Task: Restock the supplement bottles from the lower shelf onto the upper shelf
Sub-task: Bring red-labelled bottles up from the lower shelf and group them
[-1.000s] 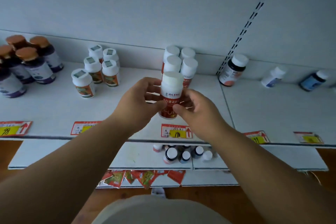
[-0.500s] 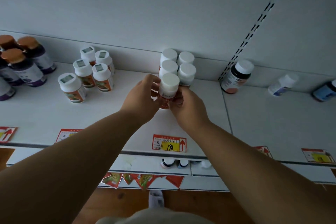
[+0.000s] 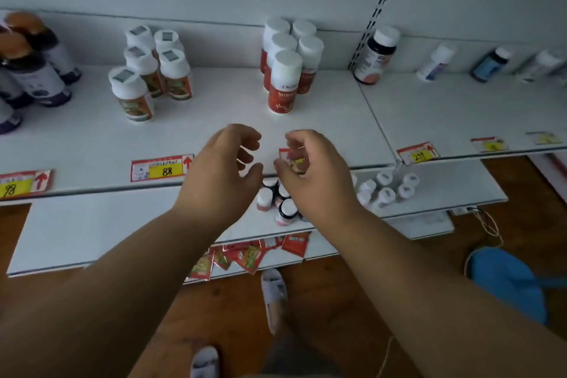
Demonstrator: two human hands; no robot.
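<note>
Both hands hover empty, fingers curled, left hand (image 3: 221, 175) beside right hand (image 3: 310, 175). Just beyond them the red bottle (image 3: 283, 84) stands upright on the upper shelf (image 3: 92, 138); smaller bottles (image 3: 277, 199) sit below them.

1. It was a shop.
2. White shelves (image 3: 214, 132) held groups of the same pill bottles (image 3: 283, 83), set in neat bunches.
3. Red and yellow price tags (image 3: 162, 168) with numbers sat on the shelf edge.
4. The back wall had a metal strip with slots (image 3: 372, 21) for hanging shelves.
</note>
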